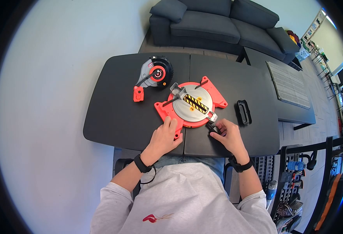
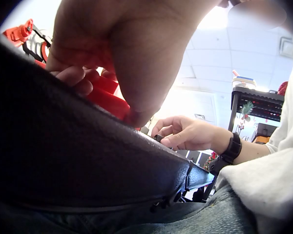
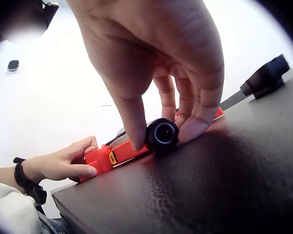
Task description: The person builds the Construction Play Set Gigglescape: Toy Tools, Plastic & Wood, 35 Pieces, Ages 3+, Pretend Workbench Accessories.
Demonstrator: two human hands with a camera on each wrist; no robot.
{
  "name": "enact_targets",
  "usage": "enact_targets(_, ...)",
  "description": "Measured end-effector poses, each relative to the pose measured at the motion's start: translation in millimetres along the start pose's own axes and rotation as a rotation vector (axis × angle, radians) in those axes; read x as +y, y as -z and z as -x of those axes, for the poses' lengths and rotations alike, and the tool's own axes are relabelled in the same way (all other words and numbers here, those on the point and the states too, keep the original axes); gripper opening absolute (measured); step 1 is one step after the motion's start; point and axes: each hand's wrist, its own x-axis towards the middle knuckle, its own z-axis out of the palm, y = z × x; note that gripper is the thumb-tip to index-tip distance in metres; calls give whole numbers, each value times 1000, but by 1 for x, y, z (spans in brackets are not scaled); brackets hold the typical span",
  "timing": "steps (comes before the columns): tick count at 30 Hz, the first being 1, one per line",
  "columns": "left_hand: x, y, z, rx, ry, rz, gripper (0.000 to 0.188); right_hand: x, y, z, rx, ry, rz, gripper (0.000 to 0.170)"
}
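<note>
A red toy miter saw base (image 1: 215,93) lies on the black table (image 1: 113,113), topped by a silver round turntable (image 1: 182,111) with a yellow-and-black striped strip. My left hand (image 1: 164,136) grips the base's near left leg, fingers over the top and thumb at the front side. At the turntable's front arm, my right hand (image 1: 229,134) pinches a black round-ended knob (image 3: 163,134) between thumb and fingers. The knob sits right at the end of the silver arm (image 1: 212,116); the fingers partly hide where they meet.
The grey and black toy saw head (image 1: 145,74) with a red bracket (image 1: 138,94) lies at the table's back left. Right of the base is a black oblong frame-like part (image 1: 239,113). A dark couch (image 1: 206,27) stands beyond; a black shelf rack (image 1: 282,175) is at right.
</note>
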Motion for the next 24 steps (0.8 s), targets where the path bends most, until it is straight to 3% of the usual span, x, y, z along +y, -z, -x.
enact_targets(24, 1, 1, 0, -7, 4, -5, 48, -3, 0, 1, 30, 21, 29, 30)
